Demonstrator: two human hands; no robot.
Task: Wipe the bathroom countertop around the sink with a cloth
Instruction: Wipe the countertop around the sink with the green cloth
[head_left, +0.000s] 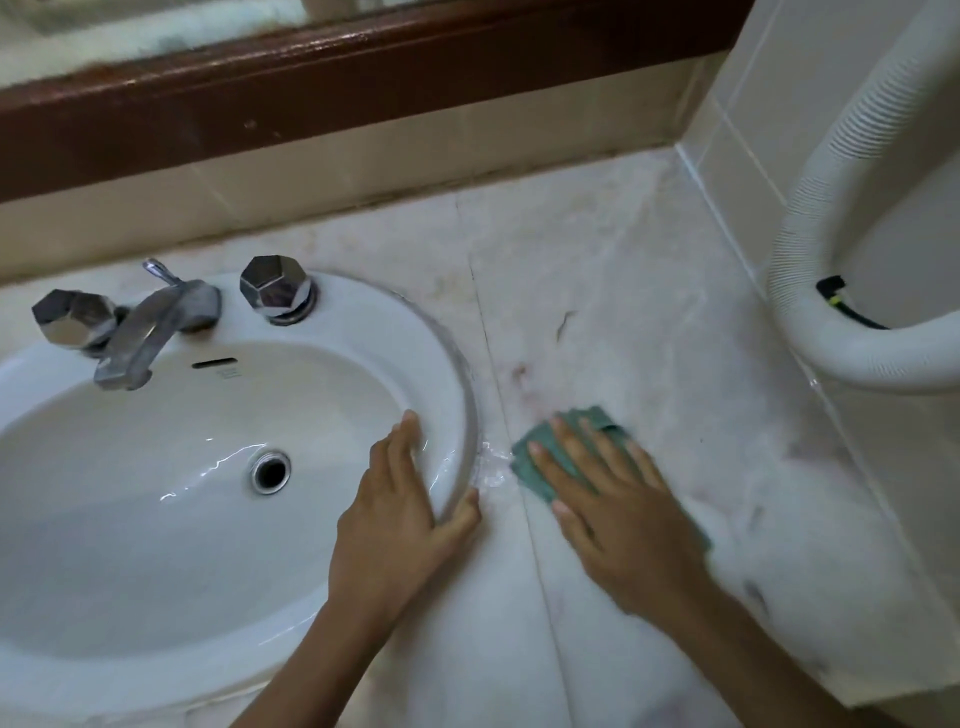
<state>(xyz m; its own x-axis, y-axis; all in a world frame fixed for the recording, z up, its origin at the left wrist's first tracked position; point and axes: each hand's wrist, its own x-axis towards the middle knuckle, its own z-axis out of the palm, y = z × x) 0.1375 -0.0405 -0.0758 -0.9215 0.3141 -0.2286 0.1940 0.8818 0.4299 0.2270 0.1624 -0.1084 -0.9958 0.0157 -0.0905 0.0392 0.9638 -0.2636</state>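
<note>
Both hands lie flat and spread: the right hand (618, 512) presses a green cloth (540, 457) onto the marble countertop (649, 322), grasping nothing in a fist, while the left hand (400, 514) rests released on the sink (452, 364) rim, bracing. Between the two hands a small wet patch (491, 465) glistens. Wiping looks under way right of the basin; next, I judge, the cloth should sweep over the stains (524, 382) just beyond the right fingertips.
</note>
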